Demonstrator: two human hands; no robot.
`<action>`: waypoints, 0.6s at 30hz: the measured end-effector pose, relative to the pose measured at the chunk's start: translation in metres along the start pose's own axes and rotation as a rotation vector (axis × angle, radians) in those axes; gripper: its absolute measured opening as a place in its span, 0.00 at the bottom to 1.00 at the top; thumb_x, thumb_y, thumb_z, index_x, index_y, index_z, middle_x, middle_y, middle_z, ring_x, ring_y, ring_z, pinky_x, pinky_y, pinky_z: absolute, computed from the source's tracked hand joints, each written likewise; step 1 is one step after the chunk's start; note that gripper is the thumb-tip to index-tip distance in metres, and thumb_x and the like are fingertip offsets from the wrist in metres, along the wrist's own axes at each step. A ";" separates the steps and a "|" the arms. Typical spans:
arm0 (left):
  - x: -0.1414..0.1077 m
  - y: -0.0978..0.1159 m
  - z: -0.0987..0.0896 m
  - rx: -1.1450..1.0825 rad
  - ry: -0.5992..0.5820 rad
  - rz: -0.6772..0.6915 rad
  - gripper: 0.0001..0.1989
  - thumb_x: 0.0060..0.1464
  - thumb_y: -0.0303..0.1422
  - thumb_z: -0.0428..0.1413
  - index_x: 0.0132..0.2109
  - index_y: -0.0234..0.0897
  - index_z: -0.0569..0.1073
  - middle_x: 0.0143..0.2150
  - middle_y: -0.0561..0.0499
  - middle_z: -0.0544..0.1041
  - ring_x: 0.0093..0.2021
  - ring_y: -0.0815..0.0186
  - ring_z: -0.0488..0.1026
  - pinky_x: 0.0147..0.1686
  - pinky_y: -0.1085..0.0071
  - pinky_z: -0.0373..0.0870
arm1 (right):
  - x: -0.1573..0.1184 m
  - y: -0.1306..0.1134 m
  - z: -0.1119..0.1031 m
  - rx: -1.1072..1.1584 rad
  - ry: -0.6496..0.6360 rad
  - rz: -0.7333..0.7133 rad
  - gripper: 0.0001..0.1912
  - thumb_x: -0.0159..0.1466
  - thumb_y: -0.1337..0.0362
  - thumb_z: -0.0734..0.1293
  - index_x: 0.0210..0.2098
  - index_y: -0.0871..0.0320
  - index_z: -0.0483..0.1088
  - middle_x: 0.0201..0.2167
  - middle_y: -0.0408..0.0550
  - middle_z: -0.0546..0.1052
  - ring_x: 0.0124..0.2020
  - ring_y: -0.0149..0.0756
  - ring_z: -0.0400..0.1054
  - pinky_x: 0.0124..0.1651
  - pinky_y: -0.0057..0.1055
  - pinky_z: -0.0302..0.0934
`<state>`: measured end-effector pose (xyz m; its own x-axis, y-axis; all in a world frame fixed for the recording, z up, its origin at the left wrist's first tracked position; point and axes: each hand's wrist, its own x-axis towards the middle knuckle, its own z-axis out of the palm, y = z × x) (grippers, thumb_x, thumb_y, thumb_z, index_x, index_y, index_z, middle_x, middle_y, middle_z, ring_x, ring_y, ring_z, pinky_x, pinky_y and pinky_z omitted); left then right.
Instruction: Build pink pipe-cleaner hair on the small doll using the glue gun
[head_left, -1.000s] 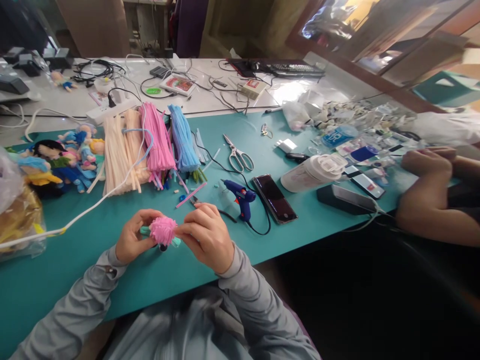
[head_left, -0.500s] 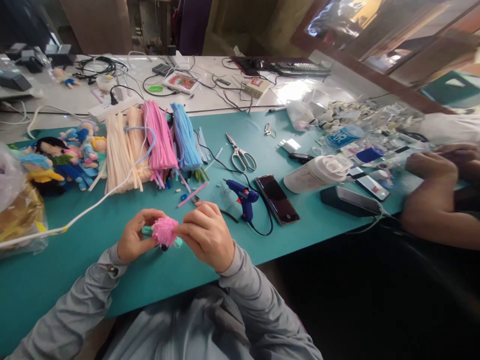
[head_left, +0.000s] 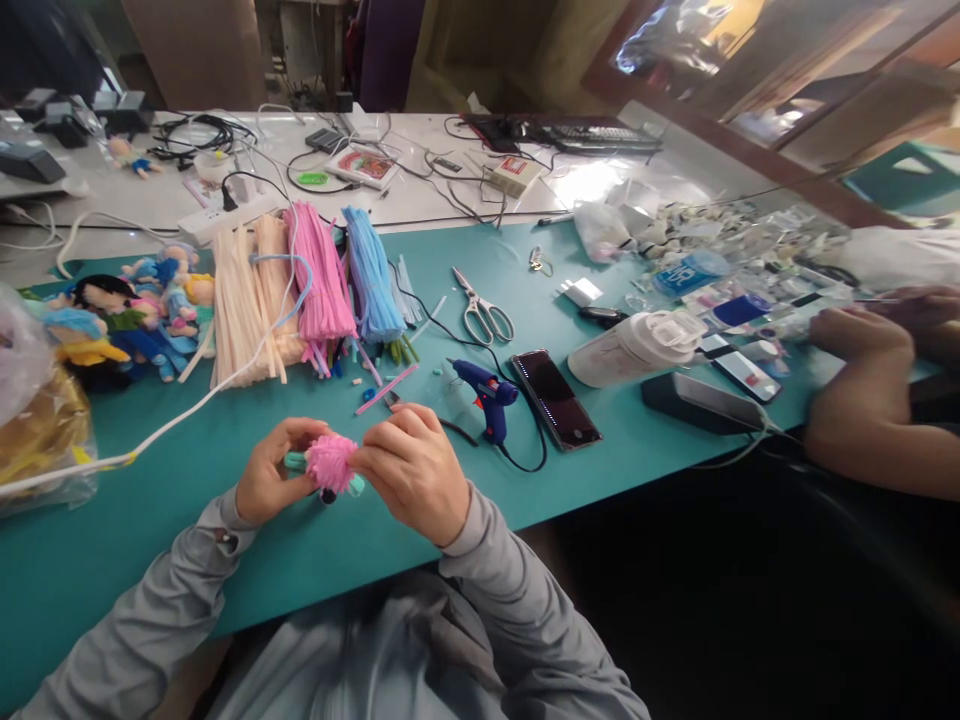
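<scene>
A fluffy pink piece (head_left: pixel 331 463) with mint-green parts and a small dark round part beneath is held over the green mat. My left hand (head_left: pixel 274 472) grips it from the left, thumb and fingers closed around its side. The fingertips of my right hand (head_left: pixel 415 472) are pinched together at its right edge. Beyond my hands lie a pink stem (head_left: pixel 387 389) and a blue glue gun (head_left: pixel 487 396). Bundles of cream (head_left: pixel 244 310), pink (head_left: pixel 319 275) and blue (head_left: pixel 371 275) stems rest farther back.
Scissors (head_left: pixel 484 308), a phone (head_left: pixel 556 399) and a white tumbler (head_left: pixel 636 347) are on the mat. Small dolls (head_left: pixel 124 315) lie at the left behind a white cable (head_left: pixel 176 422). Another person's forearm (head_left: pixel 862 400) rests at the right.
My hands and the pink piece have barely moved. At the right, the other person's hands have shifted slightly.
</scene>
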<state>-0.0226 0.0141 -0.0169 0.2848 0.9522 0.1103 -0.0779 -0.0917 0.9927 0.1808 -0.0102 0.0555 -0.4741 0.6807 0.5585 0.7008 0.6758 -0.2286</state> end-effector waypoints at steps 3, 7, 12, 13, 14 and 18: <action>0.000 0.000 0.000 0.004 0.009 -0.002 0.20 0.39 0.32 0.68 0.43 0.37 0.77 0.38 0.45 0.82 0.37 0.59 0.79 0.38 0.66 0.75 | 0.001 0.000 0.001 -0.012 -0.022 0.004 0.14 0.70 0.67 0.59 0.31 0.56 0.72 0.28 0.44 0.75 0.31 0.35 0.59 0.46 0.35 0.56; 0.000 0.000 0.000 0.001 0.021 -0.016 0.20 0.39 0.34 0.68 0.43 0.38 0.77 0.37 0.46 0.82 0.36 0.59 0.78 0.38 0.66 0.75 | 0.001 0.003 0.000 0.056 0.012 0.010 0.14 0.71 0.65 0.59 0.32 0.56 0.73 0.28 0.44 0.74 0.32 0.34 0.61 0.46 0.36 0.57; 0.000 0.001 0.001 -0.041 0.033 -0.021 0.22 0.38 0.37 0.69 0.43 0.37 0.76 0.37 0.45 0.81 0.36 0.59 0.78 0.37 0.67 0.74 | -0.003 0.012 -0.005 0.276 0.087 0.037 0.13 0.70 0.57 0.61 0.40 0.58 0.74 0.30 0.47 0.73 0.33 0.34 0.65 0.41 0.35 0.59; 0.000 0.001 0.001 -0.044 0.033 -0.027 0.22 0.38 0.37 0.69 0.43 0.37 0.76 0.37 0.45 0.81 0.36 0.60 0.78 0.37 0.67 0.74 | -0.004 0.014 -0.005 0.301 0.092 0.048 0.12 0.70 0.58 0.61 0.40 0.58 0.74 0.30 0.47 0.73 0.33 0.34 0.66 0.41 0.35 0.59; 0.000 0.002 0.001 -0.043 0.031 -0.034 0.22 0.38 0.37 0.69 0.43 0.37 0.76 0.37 0.45 0.81 0.36 0.60 0.78 0.36 0.67 0.74 | -0.004 0.015 -0.005 0.317 0.091 0.058 0.12 0.70 0.58 0.62 0.39 0.58 0.73 0.30 0.47 0.73 0.33 0.34 0.66 0.41 0.34 0.59; 0.000 0.003 -0.001 -0.024 0.012 -0.055 0.22 0.39 0.37 0.68 0.43 0.36 0.76 0.38 0.45 0.81 0.36 0.60 0.78 0.36 0.68 0.74 | -0.003 0.017 0.000 0.323 0.057 0.046 0.12 0.69 0.58 0.62 0.35 0.57 0.73 0.30 0.47 0.73 0.32 0.34 0.65 0.40 0.34 0.57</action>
<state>-0.0234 0.0141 -0.0143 0.2777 0.9591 0.0551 -0.0857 -0.0324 0.9958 0.1938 -0.0010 0.0496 -0.4091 0.7018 0.5831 0.5112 0.7057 -0.4907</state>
